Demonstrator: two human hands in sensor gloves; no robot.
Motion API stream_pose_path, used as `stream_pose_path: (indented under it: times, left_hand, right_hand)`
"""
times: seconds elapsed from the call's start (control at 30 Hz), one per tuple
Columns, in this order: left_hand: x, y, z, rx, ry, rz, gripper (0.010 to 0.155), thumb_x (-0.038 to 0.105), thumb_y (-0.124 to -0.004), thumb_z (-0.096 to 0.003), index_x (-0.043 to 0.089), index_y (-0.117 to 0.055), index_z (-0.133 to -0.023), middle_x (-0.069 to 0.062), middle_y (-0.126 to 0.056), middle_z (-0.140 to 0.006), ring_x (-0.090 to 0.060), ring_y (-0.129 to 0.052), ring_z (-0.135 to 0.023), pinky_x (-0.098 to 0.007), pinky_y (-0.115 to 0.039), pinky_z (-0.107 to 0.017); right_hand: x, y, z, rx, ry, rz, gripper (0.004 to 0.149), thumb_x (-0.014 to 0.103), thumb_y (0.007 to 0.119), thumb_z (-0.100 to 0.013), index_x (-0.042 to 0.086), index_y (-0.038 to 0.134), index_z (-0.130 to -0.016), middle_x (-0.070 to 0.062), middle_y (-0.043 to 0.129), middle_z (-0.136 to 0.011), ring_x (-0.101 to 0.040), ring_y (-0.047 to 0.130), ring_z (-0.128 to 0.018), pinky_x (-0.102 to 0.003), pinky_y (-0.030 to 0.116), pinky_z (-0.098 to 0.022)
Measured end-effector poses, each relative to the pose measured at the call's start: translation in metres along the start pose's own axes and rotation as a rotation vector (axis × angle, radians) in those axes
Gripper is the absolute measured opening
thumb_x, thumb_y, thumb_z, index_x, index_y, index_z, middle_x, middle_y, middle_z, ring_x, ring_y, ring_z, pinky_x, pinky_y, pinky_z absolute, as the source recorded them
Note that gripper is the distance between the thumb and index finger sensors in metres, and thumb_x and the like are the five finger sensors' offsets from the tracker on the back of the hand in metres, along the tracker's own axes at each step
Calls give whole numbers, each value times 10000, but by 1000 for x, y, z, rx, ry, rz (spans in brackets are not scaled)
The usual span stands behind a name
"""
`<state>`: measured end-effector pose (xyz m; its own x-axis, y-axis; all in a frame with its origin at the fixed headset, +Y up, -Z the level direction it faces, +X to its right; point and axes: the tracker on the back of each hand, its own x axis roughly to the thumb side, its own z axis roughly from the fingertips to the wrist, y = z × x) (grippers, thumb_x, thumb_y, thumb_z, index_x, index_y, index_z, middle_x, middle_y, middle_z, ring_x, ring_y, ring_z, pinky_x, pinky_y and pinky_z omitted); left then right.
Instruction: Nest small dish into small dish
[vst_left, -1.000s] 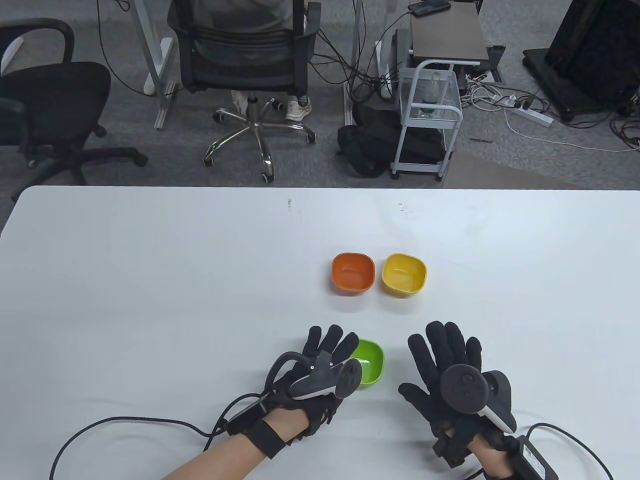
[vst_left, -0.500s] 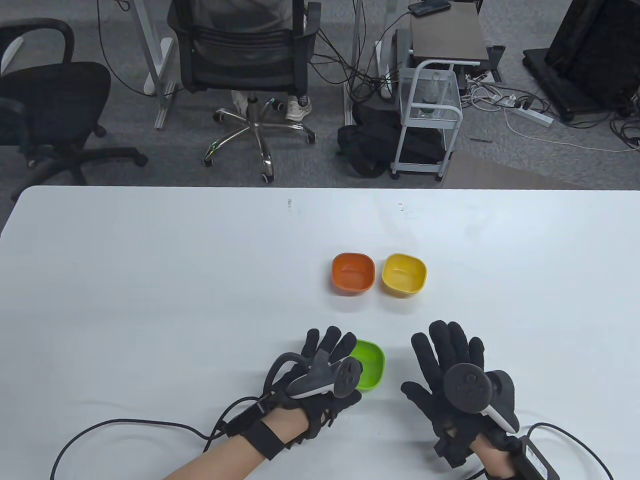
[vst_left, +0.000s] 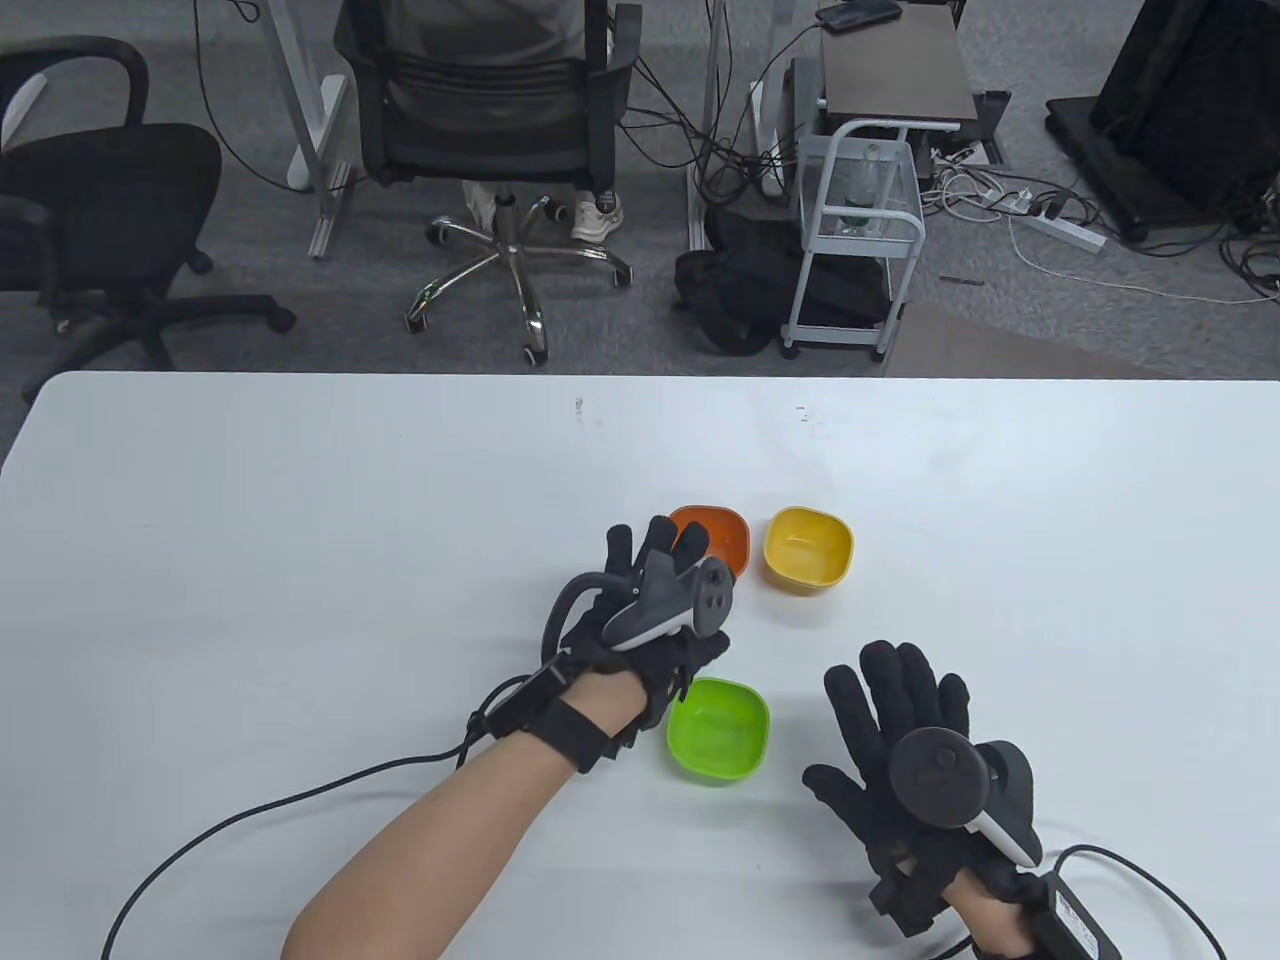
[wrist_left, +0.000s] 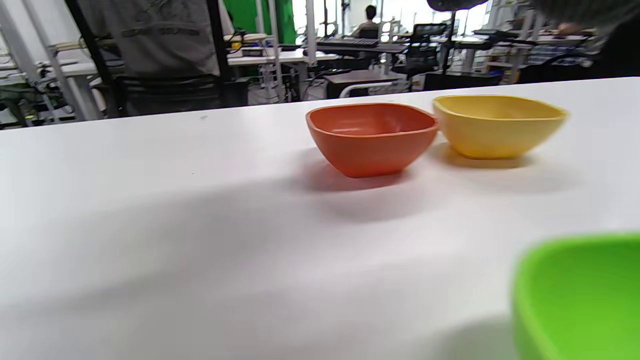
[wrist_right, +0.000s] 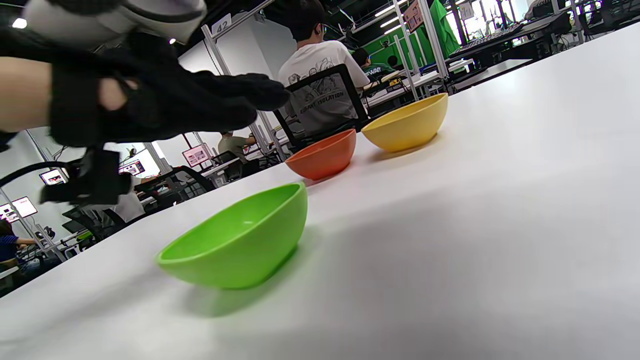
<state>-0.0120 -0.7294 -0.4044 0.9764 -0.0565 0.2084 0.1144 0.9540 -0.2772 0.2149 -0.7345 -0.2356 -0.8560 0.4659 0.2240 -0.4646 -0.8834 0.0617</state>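
Three small dishes stand on the white table: an orange dish, a yellow dish to its right, and a green dish nearer me. My left hand hovers above the table with fingers spread, its fingertips over the orange dish's near left edge; it holds nothing. My right hand lies flat and open on the table, right of the green dish. The left wrist view shows the orange dish, yellow dish and green dish. The right wrist view shows the green dish and the left hand above it.
Office chairs, a small cart and cables lie on the floor beyond the table's far edge. Glove cables trail across the table near its front edge.
My left hand has lifted off the green dish and moved forward to the orange dish. The green dish now shows whole. My right hand has stayed in place.
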Motion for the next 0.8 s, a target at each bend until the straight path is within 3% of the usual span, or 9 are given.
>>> stream_pose_path:
  times: [0.13,0.3,0.57,0.8]
  left_hand:
    - [-5,-10,-33,-74,81,0,704,675,-637,-324,655,-280,-930,270,-19,-1128,-94,22,-1140,-512,-17,-804]
    - [-8,-29,-56,-113,120,-20,689,655,-644,-333,684,-275,-914,289,23,-1105,-74,60,-1126,-509,10,-802]
    - [-8,-44,-68,-113,121,2,578,600,-658,-352,655,-468,-895,310,15,-1102,-59,61,-1127,-508,18,-805]
    - [-9,-43,-70,-116,135,15,495,513,-668,-379,601,-568,-856,313,-12,-1108,-63,53,-1130,-511,16,-808]
  right_hand:
    - [0,0,0,3,1,-7,817,634,676,-310,460,156,-916,68,-73,-1045,-343,-57,-1023,-633,-40,-669]
    - [-1,-1,0,14,-6,-14,819,633,678,-309,460,156,-916,68,-71,-1046,-342,-55,-1025,-633,-40,-669]
    - [-1,-2,0,20,-14,-26,821,633,680,-310,459,153,-915,67,-72,-1046,-343,-55,-1026,-633,-41,-669]
    - [-1,-2,0,25,-14,-26,821,635,678,-310,459,153,-916,65,-72,-1046,-343,-56,-1025,-633,-40,-669]
